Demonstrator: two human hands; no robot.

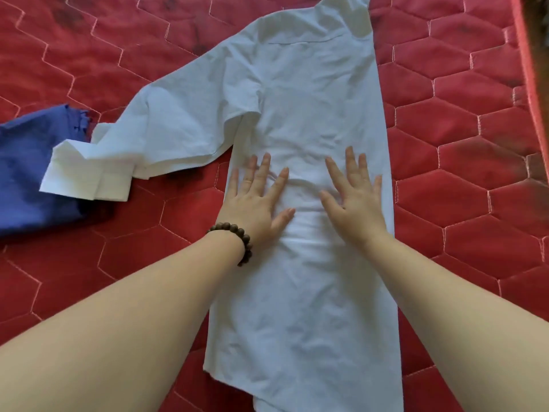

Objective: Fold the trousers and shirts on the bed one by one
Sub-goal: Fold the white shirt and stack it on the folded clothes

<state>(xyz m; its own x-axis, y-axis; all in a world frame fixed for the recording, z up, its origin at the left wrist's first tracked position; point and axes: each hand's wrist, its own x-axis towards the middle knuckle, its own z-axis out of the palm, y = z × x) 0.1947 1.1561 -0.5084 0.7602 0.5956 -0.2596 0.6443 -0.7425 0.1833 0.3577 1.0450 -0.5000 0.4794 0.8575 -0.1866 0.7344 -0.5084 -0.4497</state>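
White shirt (309, 120) is lying lengthwise on the red bed (463, 162), one side folded in. I'm pressing it with left hand (255, 200) and right hand (353, 200), fingers flat, gripping nothing. Sleeve (142, 138) left of the shirt body is waiting; blue garment (26, 171) beyond it looks unfolded.

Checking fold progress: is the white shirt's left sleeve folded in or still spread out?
Spread out. The sleeve of the white shirt trails sideways onto the red quilt, its cuff overlapping the blue garment.
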